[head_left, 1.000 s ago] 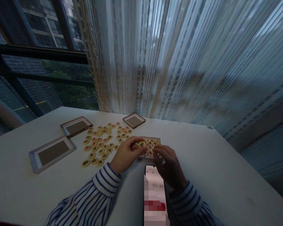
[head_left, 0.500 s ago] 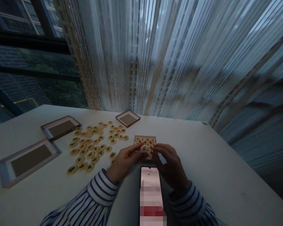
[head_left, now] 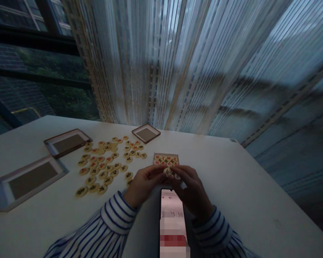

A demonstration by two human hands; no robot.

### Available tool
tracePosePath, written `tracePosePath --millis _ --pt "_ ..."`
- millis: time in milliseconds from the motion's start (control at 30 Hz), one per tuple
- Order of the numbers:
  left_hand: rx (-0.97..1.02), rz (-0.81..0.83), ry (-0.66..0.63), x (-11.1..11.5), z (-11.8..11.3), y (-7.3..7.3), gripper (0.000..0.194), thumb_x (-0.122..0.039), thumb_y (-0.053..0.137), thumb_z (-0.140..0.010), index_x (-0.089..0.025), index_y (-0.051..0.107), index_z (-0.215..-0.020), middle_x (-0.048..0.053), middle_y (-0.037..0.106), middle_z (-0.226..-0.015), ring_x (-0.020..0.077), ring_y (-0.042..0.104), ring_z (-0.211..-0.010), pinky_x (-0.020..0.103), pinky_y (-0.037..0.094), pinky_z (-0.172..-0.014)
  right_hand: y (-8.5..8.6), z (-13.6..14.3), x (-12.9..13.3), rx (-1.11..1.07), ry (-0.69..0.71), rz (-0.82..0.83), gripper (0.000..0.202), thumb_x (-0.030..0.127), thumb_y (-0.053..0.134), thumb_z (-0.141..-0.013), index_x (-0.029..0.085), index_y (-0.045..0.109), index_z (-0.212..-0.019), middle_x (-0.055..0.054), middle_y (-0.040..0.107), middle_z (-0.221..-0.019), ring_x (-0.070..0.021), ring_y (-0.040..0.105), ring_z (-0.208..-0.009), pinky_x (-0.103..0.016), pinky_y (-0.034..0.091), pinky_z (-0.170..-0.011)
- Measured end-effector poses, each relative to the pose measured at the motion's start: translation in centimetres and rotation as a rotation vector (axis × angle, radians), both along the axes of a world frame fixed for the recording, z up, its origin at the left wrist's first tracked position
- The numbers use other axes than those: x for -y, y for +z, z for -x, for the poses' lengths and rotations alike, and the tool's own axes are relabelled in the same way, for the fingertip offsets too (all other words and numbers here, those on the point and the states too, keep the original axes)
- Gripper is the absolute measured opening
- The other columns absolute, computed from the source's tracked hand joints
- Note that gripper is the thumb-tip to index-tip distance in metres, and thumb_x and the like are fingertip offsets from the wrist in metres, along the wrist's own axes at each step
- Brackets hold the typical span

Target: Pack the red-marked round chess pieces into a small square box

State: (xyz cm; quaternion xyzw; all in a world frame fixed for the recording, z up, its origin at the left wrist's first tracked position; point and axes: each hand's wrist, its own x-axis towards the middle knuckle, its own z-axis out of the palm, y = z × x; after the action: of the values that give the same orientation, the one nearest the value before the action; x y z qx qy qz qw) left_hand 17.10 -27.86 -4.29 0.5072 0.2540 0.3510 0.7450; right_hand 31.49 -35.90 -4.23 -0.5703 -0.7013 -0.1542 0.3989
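Observation:
A small open box [head_left: 166, 155] of Chinese chess pieces stands in front of me, with rows of red-lettered pieces [head_left: 168, 158] lying in its far part. Over its near part, my left hand [head_left: 143, 182] pinches a round, dark-lettered Chinese chess piece [head_left: 167, 172] between thumb and fingers. My right hand [head_left: 191, 186] closes on the same piece from the other side, fingertips at its edge. Beneath the right fingers another piece [head_left: 177, 176] partly shows. Both hands hide the near part of the box.
Loose Chinese chess pieces [head_left: 103, 175] spread over the white table [head_left: 231, 186] at left. Open trays lie around them: a grey one [head_left: 2, 200], a brown-rimmed one [head_left: 50, 148] and a small one [head_left: 146, 125]. A phone [head_left: 172, 204] lies nearest me. Behind hangs a string curtain [head_left: 161, 64].
Both hands have drawn closer together and toward me over the box with the dark-lettered piece. More of the red-lettered rows now shows. The view has shifted slightly.

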Motion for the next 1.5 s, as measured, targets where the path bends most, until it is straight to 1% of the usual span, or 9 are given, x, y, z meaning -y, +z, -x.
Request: tracePosePath --millis 300,500,600,700,800,967,1067,1233,1500 --pt "-0.090 -0.076 0.005 -0.2 0.3 0.1 0.041 -0.042 0.075 -0.057 -0.013 0.068 -0.086 0.007 0.072 -0.083 0.0207 0.066 -0.077 0.037 0.054 -0.076 0.2 0.1 0.0 -0.035 0.003 0.007 0.018 0.023 0.058 -0.080 0.020 0.060 -0.098 -0.007 0.066 -0.091 -0.0192 0.060 -0.086 -0.036 0.050 -0.075" --pt "-0.099 -0.092 0.028 0.0 0.1 0.3 0.037 -0.039 0.075 -0.057 -0.014 0.070 -0.083 0.007 0.073 -0.082 0.0212 0.067 -0.076 0.036 0.055 -0.073 0.1 0.2 0.1 -0.013 0.037 0.016 0.027 0.021 0.058 -0.079 0.019 0.057 -0.106 -0.008 0.066 -0.095 -0.0192 0.059 -0.088 -0.037 0.048 -0.077" --pt "-0.118 -0.113 0.041 0.1 0.1 0.3 0.035 -0.039 0.074 -0.057 -0.014 0.070 -0.082 0.006 0.073 -0.079 0.0203 0.066 -0.074 0.034 0.055 -0.072 0.2 0.3 0.1 -0.014 0.043 0.025 0.024 0.021 0.057 -0.081 0.020 0.058 -0.105 -0.007 0.066 -0.094 -0.0185 0.059 -0.087 -0.037 0.047 -0.077" --pt "-0.166 -0.182 0.103 0.0 0.1 0.2 0.031 -0.039 0.072 -0.060 -0.014 0.069 -0.078 0.005 0.072 -0.072 0.0188 0.065 -0.068 0.031 0.054 -0.067 0.3 0.1 0.0 -0.010 0.023 0.030 0.021 0.021 0.058 -0.079 0.020 0.058 -0.101 -0.006 0.066 -0.091 -0.0188 0.060 -0.085 -0.038 0.046 -0.077" --pt "-0.232 -0.295 0.217 -0.3 0.3 0.1 0.028 -0.040 0.066 -0.065 -0.014 0.068 -0.076 0.004 0.070 -0.068 0.0171 0.064 -0.064 0.028 0.052 -0.063 0.2 -0.4 0.0 -0.019 -0.024 0.024 0.023 0.020 0.059 -0.078 0.019 0.057 -0.100 -0.008 0.065 -0.092 -0.0201 0.059 -0.086 -0.039 0.046 -0.078" --pt "-0.326 -0.436 0.379 -0.7 0.7 -0.3 0.029 -0.039 0.058 -0.070 -0.015 0.067 -0.082 0.005 0.069 -0.076 0.0175 0.063 -0.070 0.029 0.051 -0.066 -0.5 -1.2 -0.3 -0.083 -0.089 0.100 0.024 0.022 0.060 -0.077 0.020 0.056 -0.100 -0.008 0.065 -0.095 -0.0219 0.059 -0.090 -0.042 0.045 -0.080" --pt "-0.373 -0.504 0.426 -0.8 0.8 -0.5 0.029 -0.038 0.055 -0.072 -0.014 0.067 -0.083 0.006 0.069 -0.081 0.0182 0.063 -0.075 0.030 0.050 -0.069 -0.9 -1.4 -0.6 -0.142 -0.080 0.154 0.022 0.023 0.059 -0.077 0.019 0.058 -0.098 -0.009 0.064 -0.098 -0.0224 0.058 -0.093 -0.043 0.044 -0.083" --pt "-0.414 -0.574 0.461 -0.8 0.8 -0.5 0.027 -0.037 0.052 -0.074 -0.015 0.066 -0.082 0.006 0.068 -0.082 0.0177 0.062 -0.074 0.029 0.050 -0.065 -1.9 -1.4 -1.0 -0.217 -0.067 0.212 0.020 0.025 0.060 -0.075 0.021 0.061 -0.095 -0.011 0.058 -0.108 -0.0243 0.053 -0.102 -0.044 0.044 -0.087" --pt "-0.411 -0.607 0.441 -0.8 0.8 -0.6 0.026 -0.036 0.050 -0.075 -0.015 0.065 -0.082 0.007 0.067 -0.084 0.0177 0.062 -0.075 0.029 0.051 -0.066 -3.4 -1.9 -1.4 -0.272 -0.051 0.219 0.020 0.026 0.063 -0.072 0.022 0.064 -0.091 -0.011 0.051 -0.116 -0.0261 0.046 -0.113 -0.046 0.039 -0.095"
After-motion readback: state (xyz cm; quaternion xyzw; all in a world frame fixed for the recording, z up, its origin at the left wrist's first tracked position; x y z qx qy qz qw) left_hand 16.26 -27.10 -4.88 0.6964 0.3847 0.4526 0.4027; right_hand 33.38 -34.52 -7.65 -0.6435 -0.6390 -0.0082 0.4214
